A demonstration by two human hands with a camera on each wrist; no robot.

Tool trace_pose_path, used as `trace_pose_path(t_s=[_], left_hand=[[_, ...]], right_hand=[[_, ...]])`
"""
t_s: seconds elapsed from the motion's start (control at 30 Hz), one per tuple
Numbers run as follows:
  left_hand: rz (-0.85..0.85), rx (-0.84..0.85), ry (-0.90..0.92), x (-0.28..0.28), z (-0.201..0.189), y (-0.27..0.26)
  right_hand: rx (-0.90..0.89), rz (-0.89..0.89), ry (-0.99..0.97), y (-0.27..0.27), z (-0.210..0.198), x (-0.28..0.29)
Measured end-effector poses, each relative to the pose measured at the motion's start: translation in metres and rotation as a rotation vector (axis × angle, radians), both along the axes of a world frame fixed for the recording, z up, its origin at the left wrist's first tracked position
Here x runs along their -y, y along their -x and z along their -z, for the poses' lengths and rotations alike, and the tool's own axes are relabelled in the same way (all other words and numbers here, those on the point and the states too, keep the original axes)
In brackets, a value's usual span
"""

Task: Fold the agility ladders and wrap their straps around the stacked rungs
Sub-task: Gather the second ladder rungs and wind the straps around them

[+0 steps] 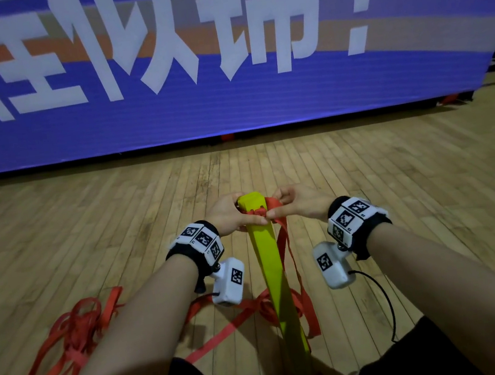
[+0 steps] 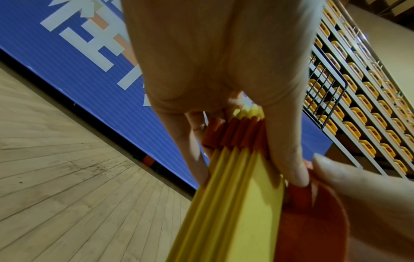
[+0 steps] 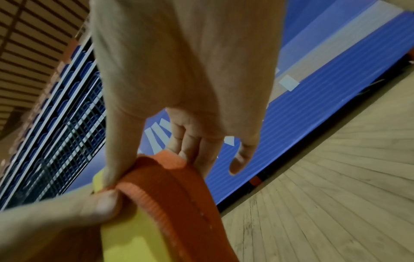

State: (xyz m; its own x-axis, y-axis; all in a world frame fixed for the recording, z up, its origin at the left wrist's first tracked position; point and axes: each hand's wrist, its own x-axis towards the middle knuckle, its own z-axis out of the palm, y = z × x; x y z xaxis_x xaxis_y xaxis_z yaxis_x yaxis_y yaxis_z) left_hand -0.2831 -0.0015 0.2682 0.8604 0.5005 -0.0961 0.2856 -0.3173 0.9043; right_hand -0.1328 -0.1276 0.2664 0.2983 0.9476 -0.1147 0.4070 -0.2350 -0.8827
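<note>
Yellow flat rungs, woven red strap in both hands.

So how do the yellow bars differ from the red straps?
The yellow bars are stiff and flat, stacked in one neat bundle held by the left hand; the red straps are soft ribbon, lying in loose tangled loops on the floor. The right hand pinches a strap. Both belong to one ladder.

Bare wooden floor lies open at 2 and 10 o'clock; tangled red straps clutter 8, a banner blocks 12.
</note>
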Motion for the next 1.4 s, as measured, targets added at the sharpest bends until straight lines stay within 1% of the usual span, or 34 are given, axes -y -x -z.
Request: trace_pose_path(t_s=[0.23, 0.33, 0.37, 0.47, 0.63, 0.7, 0.83, 0.9, 1.03, 1.1, 1.13, 1.23, 1.4], left_hand=[[-0.013, 0.022, -0.007, -0.001, 0.000, 0.002], [-0.023, 0.022, -0.007, -0.002, 0.002, 0.001], [-0.026, 0.022, -0.003, -0.002, 0.002, 0.001], [-0.031, 0.023, 0.005, -0.003, 0.002, 0.000], [-0.022, 0.020, -0.003, -0.004, 0.003, 0.001], [-0.030, 0.018, -0.001, -0.006, 0.005, 0.001], [-0.031, 0.015, 0.002, -0.007, 0.005, 0.001], [-0.028, 0.013, -0.005, -0.007, 0.005, 0.001], [-0.028, 0.005, 0.012, -0.008, 0.005, 0.001], [-0.027, 0.006, -0.004, -0.008, 0.005, 0.001], [-0.031, 0.004, -0.026, -0.009, 0.006, 0.000], [-0.046, -0.009, -0.076, -0.011, 0.008, -0.002], [-0.068, 0.005, -0.066, -0.011, 0.009, -0.001]], right_hand=[[0.155, -0.004, -0.033, 0.005, -0.001, -0.001], [0.260, 0.006, -0.052, 0.003, 0.001, 0.001], [0.275, 0.023, -0.061, 0.003, 0.002, 0.002], [0.183, 0.040, -0.101, 0.004, 0.002, 0.004], [0.310, 0.035, -0.056, 0.002, 0.004, 0.003], [0.295, 0.052, -0.046, 0.002, 0.002, 0.004], [0.126, 0.038, -0.077, -0.004, -0.002, 0.008], [0.071, 0.055, -0.091, -0.007, -0.002, 0.008], [0.019, 0.115, -0.140, -0.014, 0.003, 0.006], [0.014, 0.135, -0.121, -0.015, 0.004, 0.004], [0.033, 0.122, -0.092, -0.015, 0.004, 0.003], [0.171, 0.054, 0.007, -0.013, 0.000, 0.003], [0.296, 0.092, -0.045, -0.002, -0.004, 0.003]])
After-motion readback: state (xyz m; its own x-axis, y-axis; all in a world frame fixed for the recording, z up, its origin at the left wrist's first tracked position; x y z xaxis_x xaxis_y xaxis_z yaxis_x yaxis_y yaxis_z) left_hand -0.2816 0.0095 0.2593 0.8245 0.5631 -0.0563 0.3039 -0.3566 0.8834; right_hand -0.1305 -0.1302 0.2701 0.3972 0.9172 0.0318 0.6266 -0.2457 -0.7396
